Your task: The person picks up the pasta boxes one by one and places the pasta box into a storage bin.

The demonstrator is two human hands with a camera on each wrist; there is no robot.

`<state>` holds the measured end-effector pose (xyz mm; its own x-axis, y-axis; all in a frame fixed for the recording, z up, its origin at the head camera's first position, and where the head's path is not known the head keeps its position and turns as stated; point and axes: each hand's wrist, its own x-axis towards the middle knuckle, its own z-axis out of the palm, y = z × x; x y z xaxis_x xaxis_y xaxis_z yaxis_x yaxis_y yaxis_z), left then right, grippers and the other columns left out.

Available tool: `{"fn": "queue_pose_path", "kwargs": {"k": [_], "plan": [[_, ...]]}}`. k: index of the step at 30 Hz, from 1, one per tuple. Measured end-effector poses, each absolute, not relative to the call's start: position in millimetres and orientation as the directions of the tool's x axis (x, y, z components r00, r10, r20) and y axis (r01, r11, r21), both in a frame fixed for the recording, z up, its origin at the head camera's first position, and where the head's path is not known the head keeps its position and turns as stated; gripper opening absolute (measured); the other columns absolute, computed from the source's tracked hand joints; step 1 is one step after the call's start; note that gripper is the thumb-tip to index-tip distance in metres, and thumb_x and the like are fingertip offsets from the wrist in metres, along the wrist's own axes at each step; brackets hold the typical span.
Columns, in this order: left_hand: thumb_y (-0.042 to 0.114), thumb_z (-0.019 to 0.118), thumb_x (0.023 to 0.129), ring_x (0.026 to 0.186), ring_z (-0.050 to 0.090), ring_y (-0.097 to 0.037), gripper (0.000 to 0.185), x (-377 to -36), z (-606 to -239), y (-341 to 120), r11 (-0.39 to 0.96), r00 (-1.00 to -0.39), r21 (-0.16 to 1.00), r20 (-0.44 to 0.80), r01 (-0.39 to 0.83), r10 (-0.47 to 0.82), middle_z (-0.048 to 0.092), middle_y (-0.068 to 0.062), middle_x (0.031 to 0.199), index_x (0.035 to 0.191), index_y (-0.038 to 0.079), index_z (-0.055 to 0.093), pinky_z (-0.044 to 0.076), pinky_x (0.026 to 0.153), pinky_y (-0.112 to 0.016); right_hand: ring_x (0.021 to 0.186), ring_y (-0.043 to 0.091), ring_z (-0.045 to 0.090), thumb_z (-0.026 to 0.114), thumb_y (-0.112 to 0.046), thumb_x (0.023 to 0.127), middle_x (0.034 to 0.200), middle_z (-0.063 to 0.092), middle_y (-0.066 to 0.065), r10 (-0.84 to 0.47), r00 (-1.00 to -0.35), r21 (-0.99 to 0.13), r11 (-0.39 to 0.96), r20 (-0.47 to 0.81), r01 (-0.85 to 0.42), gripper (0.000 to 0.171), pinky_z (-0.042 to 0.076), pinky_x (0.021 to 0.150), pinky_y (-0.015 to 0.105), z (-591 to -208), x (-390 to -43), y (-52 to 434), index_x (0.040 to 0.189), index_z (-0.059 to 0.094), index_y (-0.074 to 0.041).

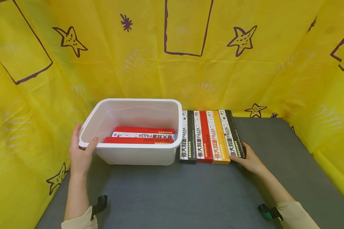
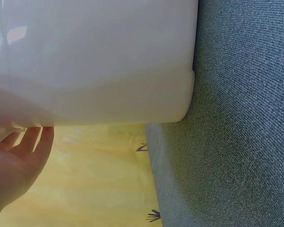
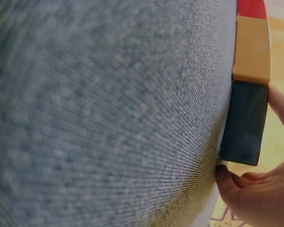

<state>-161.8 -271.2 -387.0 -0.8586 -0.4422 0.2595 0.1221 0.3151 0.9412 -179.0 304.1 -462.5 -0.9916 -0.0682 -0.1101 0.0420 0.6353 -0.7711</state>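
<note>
A white plastic bin (image 1: pixel 137 155) stands left of centre, with red tomato sauce pasta boxes (image 1: pixel 143 140) lying inside. My left hand (image 1: pixel 81 154) grips its left front corner, thumb over the rim and fingers along the outer side; the left wrist view shows those fingers (image 2: pixel 46 139) against the bin wall. To the right of the bin, several pasta boxes lie side by side. My right hand (image 1: pixel 250 160) holds the near end of the rightmost one, a black pepper pasta box (image 1: pixel 232 133), between thumb and fingers. In the right wrist view its dark end (image 3: pixel 244 123) shows between them.
Left of the held box lie a yellow chicken curry box (image 1: pixel 218 136), a red tomato sauce box (image 1: pixel 203 136) and another black box (image 1: pixel 189 136) close to the bin. Grey cloth (image 1: pixel 172 194) covers the table. Yellow patterned curtains (image 1: pixel 149 73) hang at the back and sides.
</note>
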Motion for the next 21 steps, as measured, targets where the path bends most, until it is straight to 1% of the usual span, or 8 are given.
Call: {"fn": "queue_pose_path", "kwargs": {"k": [11, 17, 21], "plan": [[0.023, 0.061, 0.09, 0.121, 0.042, -0.016, 0.068, -160.9, -385.4, -270.2, 0.316, -0.861, 0.942, 0.25, 0.112, -0.443, 0.041, 0.001, 0.148, 0.151, 0.035, 0.033, 0.036, 0.104, -0.037, 0.132, 0.054, 0.027, 0.069, -0.043, 0.087, 0.146, 0.022, 0.041, -0.022, -0.991, -0.708, 0.702, -0.133, 0.079, 0.106, 0.027, 0.105, 0.064, -458.9, -176.5, 303.8, 0.148, 0.005, 0.016], [0.023, 0.061, 0.09, 0.121, 0.041, -0.016, 0.068, -161.0, -386.7, -270.5, 0.309, -0.862, 0.944, 0.246, 0.11, -0.443, 0.04, 0.002, 0.149, 0.151, 0.035, 0.032, 0.036, 0.103, -0.035, 0.13, 0.053, 0.031, 0.07, -0.041, 0.087, 0.145, 0.024, 0.041, -0.018, -0.991, -0.692, 0.717, -0.135, 0.082, 0.104, 0.03, 0.103, 0.063, -456.3, -174.5, 300.6, 0.147, 0.008, 0.017], [0.022, 0.062, 0.09, 0.121, 0.041, -0.016, 0.069, -161.6, -386.3, -270.4, 0.307, -0.863, 0.945, 0.248, 0.116, -0.439, 0.039, 0.001, 0.149, 0.151, 0.033, 0.032, 0.037, 0.105, -0.036, 0.127, 0.053, 0.034, 0.069, -0.041, 0.087, 0.143, 0.027, 0.042, -0.012, -0.992, -0.671, 0.738, -0.128, 0.078, 0.102, 0.032, 0.101, 0.062, -453.9, -174.4, 299.4, 0.147, 0.01, 0.017]]}}
